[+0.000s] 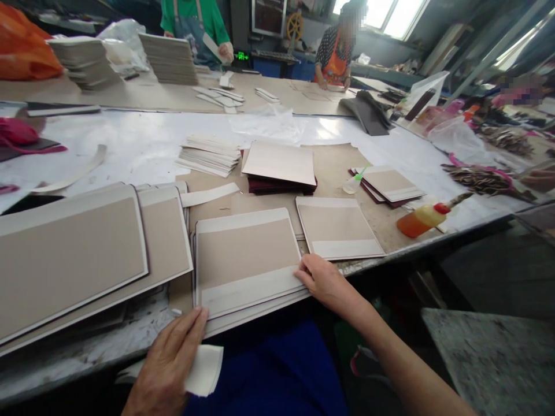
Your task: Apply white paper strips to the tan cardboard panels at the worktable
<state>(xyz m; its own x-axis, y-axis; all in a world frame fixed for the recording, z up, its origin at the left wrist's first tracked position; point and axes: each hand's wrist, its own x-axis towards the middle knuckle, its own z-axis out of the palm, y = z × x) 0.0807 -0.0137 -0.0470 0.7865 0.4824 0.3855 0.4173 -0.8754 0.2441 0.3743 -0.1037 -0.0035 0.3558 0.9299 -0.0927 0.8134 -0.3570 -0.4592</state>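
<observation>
A small stack of beige panels [249, 245] with pale strips along their edges lies in front of me at the table's near edge. My right hand [318, 277] pinches the near right corner of the top panel. My left hand [173, 358] touches the near left corner with its fingertips, its palm closed over pale strips [206, 370] whose ends stick out on both sides. Another beige panel [338, 222] rests just beyond my right hand. Larger edged panels [73, 248] overlap to the left.
Behind the panels are loose white strips [210, 155], a stack of pale sheets [281, 162] and a small bottle [353, 182]. An orange glue bottle [418, 222] lies to the right near smaller panels [390, 185]. Two people [195, 29] stand across the table.
</observation>
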